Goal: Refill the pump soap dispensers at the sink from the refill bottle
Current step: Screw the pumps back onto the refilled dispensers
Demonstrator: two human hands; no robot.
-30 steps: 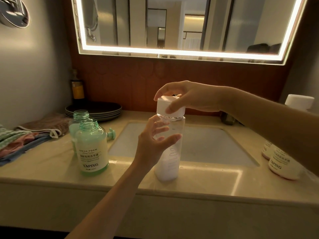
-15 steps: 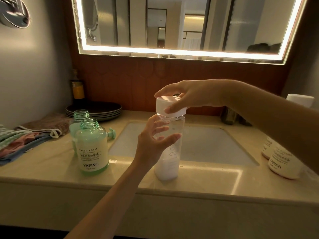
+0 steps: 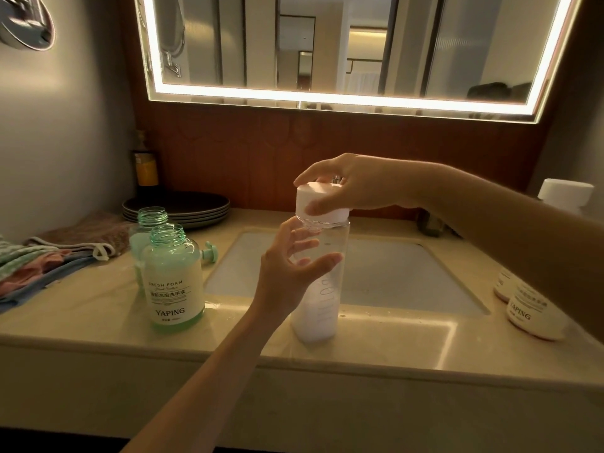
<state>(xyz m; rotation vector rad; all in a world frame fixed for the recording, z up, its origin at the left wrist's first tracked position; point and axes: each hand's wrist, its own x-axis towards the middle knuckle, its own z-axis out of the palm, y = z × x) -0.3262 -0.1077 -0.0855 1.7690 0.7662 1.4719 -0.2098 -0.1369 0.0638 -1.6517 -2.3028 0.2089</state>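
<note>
Head view, items as we find them.

Refill bottle point(image 3: 322, 308): tall, clear plastic with a squarish body. It stands upright on the counter point(image 3: 392, 348) at the front lip of the basin point(image 3: 392, 273). The lower part shows milky white. We cannot read the lettering running up its side.

Cap point(image 3: 322, 209): white, smooth, a thick drum shape. The right hand point(image 3: 356, 184) grips it from above, with the thumb on the near face.

Left hand point(image 3: 291, 273): fingers and thumb curl round the bottle's clear upper body.

Front dispenser point(image 3: 175, 282): rounded translucent green plastic with an open threaded neck. Its cream label reads "FRESH FOAM" and "YAPING", with a line of Chinese characters between them.

Rear dispenser point(image 3: 148, 230): the same make, also open-necked, mostly hidden behind the first.

Pump point(image 3: 209, 253): a teal head showing just beside the front dispenser. Its stem is hidden.

Right bottles point(image 3: 532, 318): cream labels, "YAPING" legible on the nearer one. The right forearm covers their tops.

Plates point(image 3: 176, 207): a dark round stack at the back wall.

Cloths point(image 3: 49, 256): a soft folded pile, cut off by the left edge.
</note>
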